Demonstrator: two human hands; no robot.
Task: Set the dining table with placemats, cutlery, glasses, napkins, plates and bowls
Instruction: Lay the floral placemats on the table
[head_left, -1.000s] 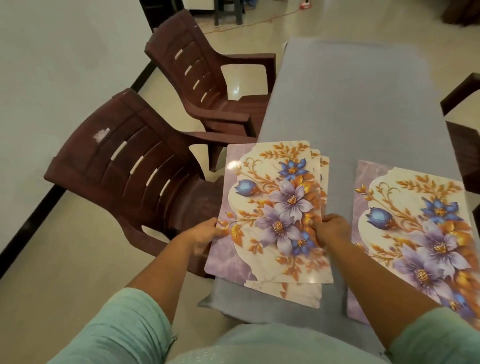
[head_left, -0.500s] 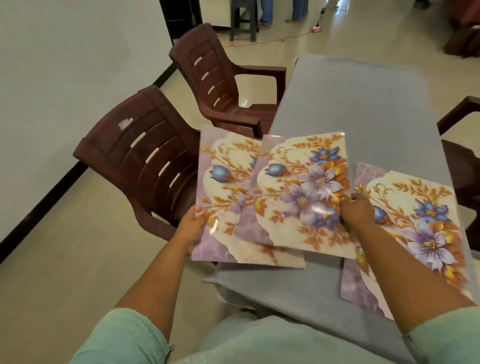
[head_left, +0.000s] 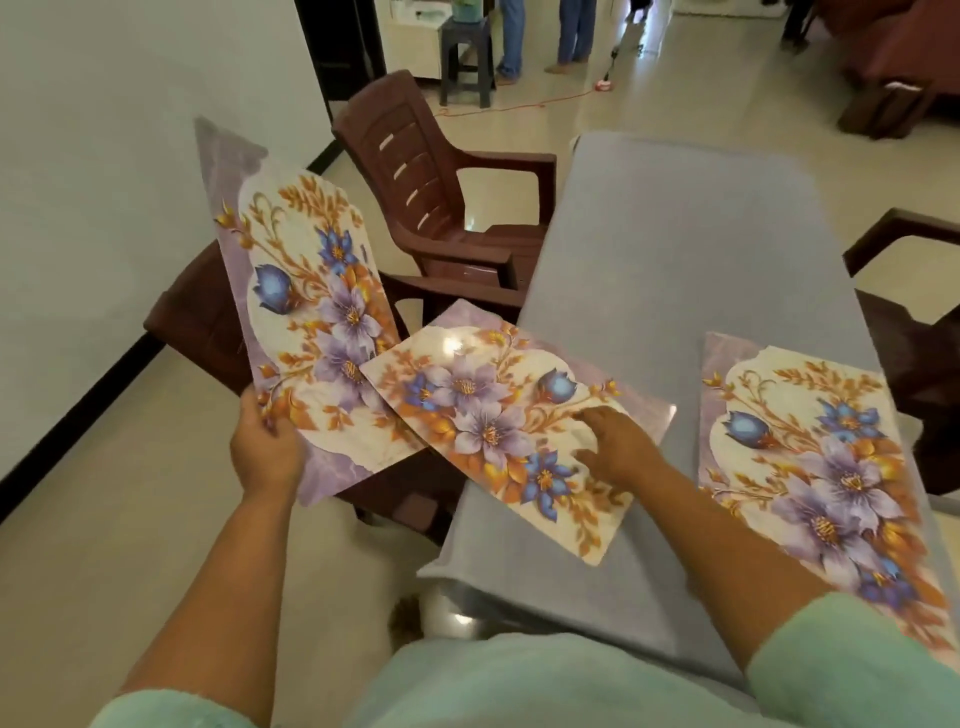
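Head view: left hand (head_left: 267, 451) pinches the lower left edge of a floral placemat (head_left: 306, 306), thumb on the printed face, fingers curled behind; the mat stands tilted up off the table, fanning from the grip toward 12 o'clock, over the near brown chair (head_left: 200, 317). Could be more than one mat in that hand, can't tell. Right hand (head_left: 618, 444) lies on a second placemat (head_left: 498, 421), fingers spread and pressing down on its right half; this mat extends from the hand toward 9 o'clock, turned diagonal, left corner hanging past the edge of the grey table (head_left: 691, 249) and overlapping the held mat's lower right. Third placemat (head_left: 815, 462) lies flat on the table at 3 o'clock of the right hand, apart from it. Second brown chair (head_left: 436, 192) at 12 o'clock beside the table's left edge.
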